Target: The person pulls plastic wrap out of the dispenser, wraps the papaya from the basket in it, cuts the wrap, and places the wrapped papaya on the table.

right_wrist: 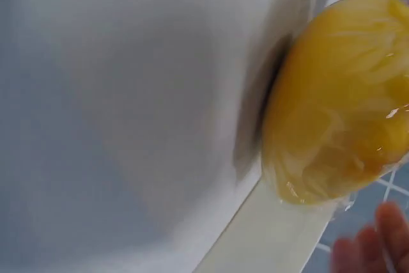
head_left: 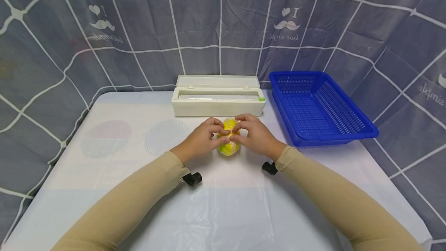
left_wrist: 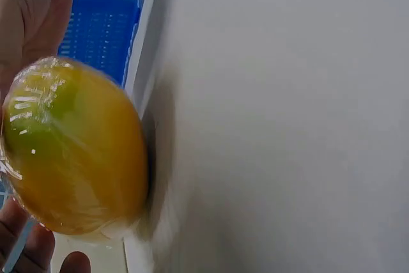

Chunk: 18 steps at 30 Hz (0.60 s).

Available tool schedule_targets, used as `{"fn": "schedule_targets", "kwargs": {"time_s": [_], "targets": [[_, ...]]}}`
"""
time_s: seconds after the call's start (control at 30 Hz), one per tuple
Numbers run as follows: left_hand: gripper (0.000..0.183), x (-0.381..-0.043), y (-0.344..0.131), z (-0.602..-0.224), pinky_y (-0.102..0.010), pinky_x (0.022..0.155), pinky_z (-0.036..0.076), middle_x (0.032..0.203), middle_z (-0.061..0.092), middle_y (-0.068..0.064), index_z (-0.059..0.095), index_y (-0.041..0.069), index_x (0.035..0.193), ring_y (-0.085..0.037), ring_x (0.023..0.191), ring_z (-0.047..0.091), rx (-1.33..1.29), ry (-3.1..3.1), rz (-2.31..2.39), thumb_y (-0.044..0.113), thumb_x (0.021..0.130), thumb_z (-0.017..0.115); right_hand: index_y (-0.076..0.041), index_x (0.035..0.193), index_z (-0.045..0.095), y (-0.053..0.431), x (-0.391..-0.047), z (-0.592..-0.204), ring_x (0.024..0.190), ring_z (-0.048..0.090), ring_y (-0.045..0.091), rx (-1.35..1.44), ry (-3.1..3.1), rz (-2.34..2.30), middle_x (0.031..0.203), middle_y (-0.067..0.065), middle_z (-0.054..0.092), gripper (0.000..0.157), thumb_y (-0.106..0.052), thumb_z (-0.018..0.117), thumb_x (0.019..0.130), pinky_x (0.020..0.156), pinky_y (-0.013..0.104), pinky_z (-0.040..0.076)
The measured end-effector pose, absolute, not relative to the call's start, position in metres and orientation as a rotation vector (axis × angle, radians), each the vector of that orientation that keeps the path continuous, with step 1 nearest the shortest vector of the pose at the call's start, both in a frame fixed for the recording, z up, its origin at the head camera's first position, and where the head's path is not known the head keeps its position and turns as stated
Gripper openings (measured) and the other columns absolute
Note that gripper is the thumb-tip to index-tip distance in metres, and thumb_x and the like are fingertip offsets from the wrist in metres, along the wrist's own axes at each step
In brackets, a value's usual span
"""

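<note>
A yellow oval fruit with green patches, which looks like a mango (head_left: 229, 149), sits on the table in glossy cling film (left_wrist: 29, 103). My left hand (head_left: 204, 136) bends over its left side, thumb and forefinger meeting the film on top. From the other side my right hand (head_left: 256, 134) does the same, its thumb tip close to the left thumb. Smooth film wraps the fruit's yellow underside in the right wrist view, where blurred fingers (right_wrist: 370, 247) show beside a loose film edge. What the fingertips pinch exactly is partly hidden.
Just behind the fruit stands a white cling film box (head_left: 217, 108), lid raised, a roll inside and a green cutter at its right end. A blue plastic basket (head_left: 334, 138) is at the table's back right. Grey checked curtain (head_left: 195, 22) surrounds the table (head_left: 223, 212).
</note>
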<state>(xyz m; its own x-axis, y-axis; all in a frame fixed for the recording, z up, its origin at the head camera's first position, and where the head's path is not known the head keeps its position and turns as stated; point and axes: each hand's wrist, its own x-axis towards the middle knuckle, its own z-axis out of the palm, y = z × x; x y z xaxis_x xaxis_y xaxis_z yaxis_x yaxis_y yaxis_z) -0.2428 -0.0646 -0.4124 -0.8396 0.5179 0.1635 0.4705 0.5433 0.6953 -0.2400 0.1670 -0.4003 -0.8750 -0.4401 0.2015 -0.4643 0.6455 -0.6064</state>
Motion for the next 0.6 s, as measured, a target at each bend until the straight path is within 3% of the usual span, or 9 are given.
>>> {"fn": "schedule_targets", "kwargs": {"time_s": [0.07, 0.17, 0.23, 0.47, 0.53, 0.6], "targets": [[0.025, -0.242, -0.063, -0.412, -0.037, 0.091, 0.053, 0.133, 0.059, -0.005, 0.08, 0.014, 0.117, -0.024, 0.116, 0.06, 0.844, 2.674, 1.229, 0.03, 0.098, 0.077, -0.009, 0.128, 0.07, 0.168, -0.243, -0.4, 0.148, 0.044, 0.042, 0.682, -2.885, 1.029, 0.157, 0.019, 0.048, 0.046, -0.034, 0.084, 0.092, 0.119, 0.062, 0.041], [0.021, -0.243, -0.064, -0.411, -0.041, 0.098, 0.055, 0.135, 0.058, -0.005, 0.08, 0.014, 0.114, -0.026, 0.125, 0.058, 0.808, 2.634, 1.261, 0.028, 0.098, 0.077, -0.007, 0.153, 0.049, 0.168, -0.248, -0.4, 0.154, 0.036, 0.044, 0.574, -3.0, 1.066, 0.167, 0.021, 0.036, 0.078, -0.043, 0.082, 0.092, 0.123, 0.063, 0.036], [0.02, -0.244, -0.065, -0.41, -0.042, 0.1, 0.055, 0.137, 0.057, -0.005, 0.08, 0.015, 0.113, -0.026, 0.127, 0.058, 0.8, 2.608, 1.262, 0.027, 0.098, 0.076, -0.005, 0.16, 0.04, 0.168, -0.25, -0.4, 0.155, 0.036, 0.043, 0.537, -3.068, 1.095, 0.168, 0.021, 0.036, 0.087, -0.046, 0.079, 0.093, 0.124, 0.062, 0.034], [0.018, -0.253, -0.071, -0.406, -0.044, 0.104, 0.054, 0.146, 0.049, -0.01, 0.073, 0.015, 0.111, -0.031, 0.134, 0.054, 0.771, 2.533, 1.235, 0.025, 0.097, 0.077, -0.003, 0.16, 0.042, 0.162, -0.251, -0.403, 0.153, 0.041, 0.038, 0.629, -3.098, 1.102, 0.168, 0.018, 0.038, 0.084, -0.046, 0.076, 0.096, 0.125, 0.055, 0.036], [0.027, -0.256, -0.072, -0.405, -0.049, 0.11, 0.052, 0.158, 0.039, -0.012, 0.066, 0.014, 0.119, -0.035, 0.142, 0.049, 0.771, 2.521, 1.201, 0.025, 0.097, 0.077, -0.004, 0.159, 0.044, 0.16, -0.251, -0.403, 0.154, 0.041, 0.038, 0.66, -3.083, 1.087, 0.167, 0.018, 0.038, 0.082, -0.045, 0.076, 0.096, 0.125, 0.054, 0.035], [0.046, -0.259, -0.074, -0.403, -0.056, 0.117, 0.046, 0.17, 0.025, -0.011, 0.056, 0.015, 0.137, -0.039, 0.151, 0.04, 0.778, 2.504, 1.154, 0.027, 0.097, 0.076, -0.005, 0.159, 0.045, 0.159, -0.252, -0.403, 0.154, 0.041, 0.037, 0.681, -3.077, 1.068, 0.167, 0.017, 0.04, 0.081, -0.044, 0.077, 0.096, 0.126, 0.053, 0.035]]}}
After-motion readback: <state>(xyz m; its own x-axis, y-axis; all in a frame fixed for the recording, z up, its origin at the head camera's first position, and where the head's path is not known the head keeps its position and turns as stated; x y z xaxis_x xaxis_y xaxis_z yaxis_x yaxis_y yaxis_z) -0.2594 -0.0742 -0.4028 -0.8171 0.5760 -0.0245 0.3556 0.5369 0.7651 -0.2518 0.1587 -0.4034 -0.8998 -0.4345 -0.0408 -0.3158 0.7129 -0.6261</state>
